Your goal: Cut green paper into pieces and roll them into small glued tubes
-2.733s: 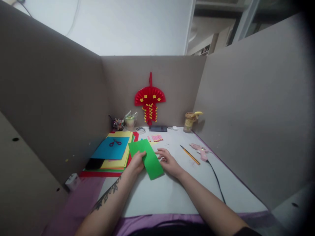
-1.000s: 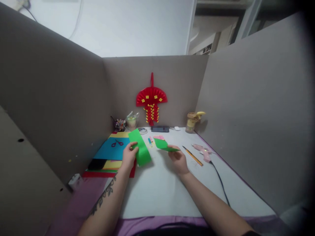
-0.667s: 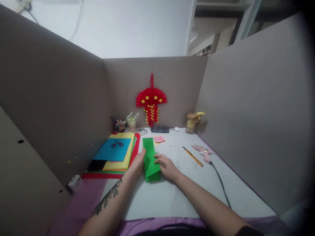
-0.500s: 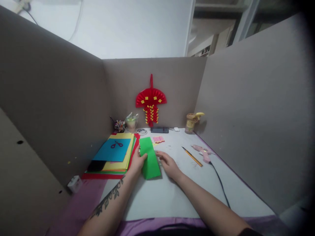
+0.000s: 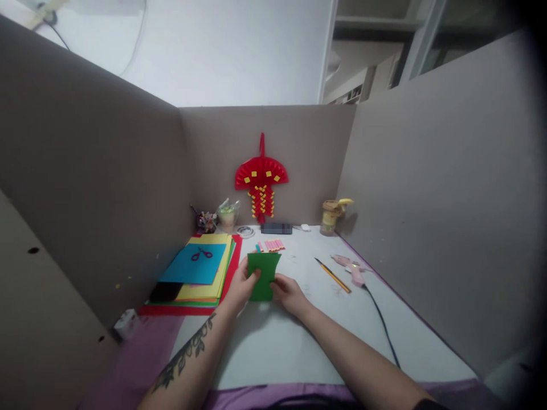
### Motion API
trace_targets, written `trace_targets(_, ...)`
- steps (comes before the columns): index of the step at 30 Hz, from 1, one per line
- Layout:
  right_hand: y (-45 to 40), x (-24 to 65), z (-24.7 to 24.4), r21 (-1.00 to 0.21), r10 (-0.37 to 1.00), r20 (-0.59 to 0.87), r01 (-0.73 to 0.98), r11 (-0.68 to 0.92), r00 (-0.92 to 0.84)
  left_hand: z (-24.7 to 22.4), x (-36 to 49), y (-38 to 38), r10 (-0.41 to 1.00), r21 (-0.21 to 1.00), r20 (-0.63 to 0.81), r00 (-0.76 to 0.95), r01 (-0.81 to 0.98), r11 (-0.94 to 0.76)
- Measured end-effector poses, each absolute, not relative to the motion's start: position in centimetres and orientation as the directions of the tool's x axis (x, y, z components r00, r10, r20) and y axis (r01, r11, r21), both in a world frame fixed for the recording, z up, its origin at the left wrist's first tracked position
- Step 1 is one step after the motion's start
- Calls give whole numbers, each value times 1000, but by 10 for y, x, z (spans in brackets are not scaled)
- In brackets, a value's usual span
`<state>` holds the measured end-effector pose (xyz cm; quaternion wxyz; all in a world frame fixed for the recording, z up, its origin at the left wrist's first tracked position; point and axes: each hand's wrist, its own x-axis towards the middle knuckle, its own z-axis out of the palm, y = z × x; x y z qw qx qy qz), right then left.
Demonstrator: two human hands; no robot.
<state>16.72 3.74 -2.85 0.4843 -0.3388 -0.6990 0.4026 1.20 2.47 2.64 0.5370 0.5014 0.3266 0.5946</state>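
A green paper [image 5: 264, 273] is held up above the white table surface, looking shorter than a flat long strip, with its top edge facing away from me. My left hand [image 5: 243, 286] grips its left side, the thumb lying on the near face. On the right edge, my right hand [image 5: 289, 291] pinches the paper low down between thumb and fingers. Small pink rolls [image 5: 274, 245] lie just behind the paper, with a small blue-green piece beside them.
Left: stacked coloured papers [image 5: 205, 290] with red-handled scissors [image 5: 201, 254] on top. Right: a pencil [image 5: 333, 275] and a pink glue gun [image 5: 352, 269] with its cord. Cups, a tape roll [image 5: 245, 232] and a dark device [image 5: 276, 229] stand or lie along the back. A red fan ornament [image 5: 261, 173] hangs behind.
The green paper was a longer, slanted strip and now appears shorter and more upright. My right hand has closed on its edge, having been beside it with fingers loose.
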Motion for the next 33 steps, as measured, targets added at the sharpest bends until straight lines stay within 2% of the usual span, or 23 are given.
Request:
trace_targets(7, 34, 165, -14, -868, 856, 464, 76, 491, -225, 26, 14, 25, 949, 920, 303, 85, -285, -269)
trace_targets(15, 31, 166, -12, -853, 849, 470, 123, 507, -240, 26, 9, 28, 967, 940, 246, 72, -259, -220)
trace_targets(24, 31, 164, -17, -841, 848, 478, 159, 517, -228, 12, 7, 33, 972, 963, 224, 67, -169, -210)
trace_targets(29, 30, 161, -18, -825, 828, 502, 151, 545, -250, 12, 8, 31, 966, 959, 237, 102, -181, -216)
trace_targets(33, 32, 160, -19, -828, 842, 469, 197, 524, -267, 13, 6, 32, 976, 972, 168, 136, -185, -141)
